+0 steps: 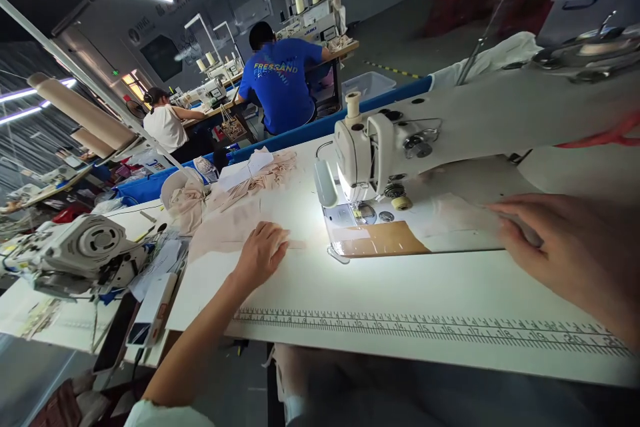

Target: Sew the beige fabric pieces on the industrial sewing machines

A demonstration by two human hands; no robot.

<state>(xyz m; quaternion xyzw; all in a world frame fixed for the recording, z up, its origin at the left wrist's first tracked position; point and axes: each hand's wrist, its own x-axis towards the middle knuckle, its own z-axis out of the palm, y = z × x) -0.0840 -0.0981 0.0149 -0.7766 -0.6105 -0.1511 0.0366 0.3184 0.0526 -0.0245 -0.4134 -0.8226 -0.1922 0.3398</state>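
My left hand (pixel 263 252) rests on the table with its fingers closed on a beige fabric piece (pixel 225 233), and a narrow end of the fabric shows past the fingertips. Over the right of the sewing machine's bed, my right hand (pixel 545 237) is slightly blurred, its index finger and thumb at the edge of a thin, pale fabric piece (pixel 453 212). Between my hands stands the white sewing machine (pixel 357 147), its lamp lighting the needle area (pixel 361 212). A brown plate (pixel 385 239) lies along the front of its bed.
Crumpled beige fabric pieces (pixel 273 170) lie at the table's back left. A printed ruler (pixel 400 325) runs along the front edge. Another machine head (pixel 95 250) and a white power bank (pixel 153 310) are at left. Two people work at machines beyond, one in a blue shirt (pixel 280 87).
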